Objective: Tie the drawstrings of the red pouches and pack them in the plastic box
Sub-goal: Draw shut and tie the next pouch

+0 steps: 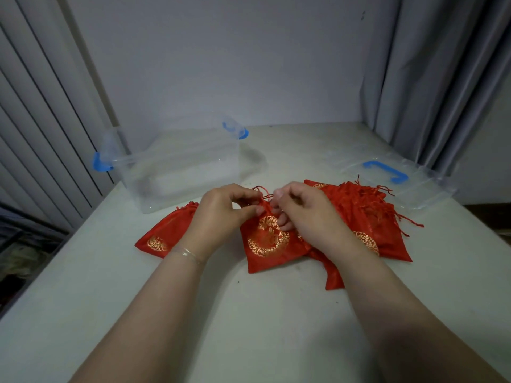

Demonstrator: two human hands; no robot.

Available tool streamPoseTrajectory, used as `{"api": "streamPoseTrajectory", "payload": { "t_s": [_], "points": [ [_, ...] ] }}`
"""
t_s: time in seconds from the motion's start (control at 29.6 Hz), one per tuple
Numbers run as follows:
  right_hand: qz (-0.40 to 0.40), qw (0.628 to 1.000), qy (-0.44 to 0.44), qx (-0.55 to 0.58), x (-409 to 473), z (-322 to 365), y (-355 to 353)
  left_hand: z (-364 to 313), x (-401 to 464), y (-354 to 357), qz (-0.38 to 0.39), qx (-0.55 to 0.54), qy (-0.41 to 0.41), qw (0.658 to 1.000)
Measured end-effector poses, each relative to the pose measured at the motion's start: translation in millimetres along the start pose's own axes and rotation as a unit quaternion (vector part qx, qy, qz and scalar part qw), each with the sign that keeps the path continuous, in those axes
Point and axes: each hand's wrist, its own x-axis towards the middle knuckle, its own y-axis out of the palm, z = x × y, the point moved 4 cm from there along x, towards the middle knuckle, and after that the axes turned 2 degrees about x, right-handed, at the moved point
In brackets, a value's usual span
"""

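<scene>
We see both hands meeting over the gathered neck of the middle pouch [266,241], which lies flat on the white table [249,327] with its gold round pattern facing up. The left hand [221,214] has its fingers curled in, thumb and forefinger pinching the puckered top of the pouch and its red drawstring [262,192]. The right hand [301,211] is curled too, its fingertips nipping the same cord just beside the left thumb; a small loop of cord rises between the two hands. A thin bracelet [188,254] circles the left wrist.

To the left, partly under the left hand, lies another red pouch [163,236], its neck already drawn tight. To the right, behind the right hand and forearm, we see a heap of pouches [365,217] overlapping one another, their loose red cords straggling toward the far right.

The plastic box [177,164] stands open at the far left of the table, clear with blue clips, and we see no pouch inside it. Its lid [401,178], with a blue handle, lies flat at the far right, just beyond the heap. A grey curtain [431,78] hangs on the right.
</scene>
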Motion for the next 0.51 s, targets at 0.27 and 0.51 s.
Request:
{"api": "streamPoseTrajectory", "payload": {
  "t_s": [0.27, 0.51],
  "points": [
    [0.067, 0.984, -0.123, -0.110, -6.4, 3.6, 12.5, -9.5, -3.8, 1.9, -0.052, 0.055, 0.108, 0.991],
    [-0.072, 0.997, -0.027, -0.015, 2.4, -0.8, -8.7, -21.7, -6.9, 6.4, -0.049, 0.125, 0.173, 0.976]
  ]
}}
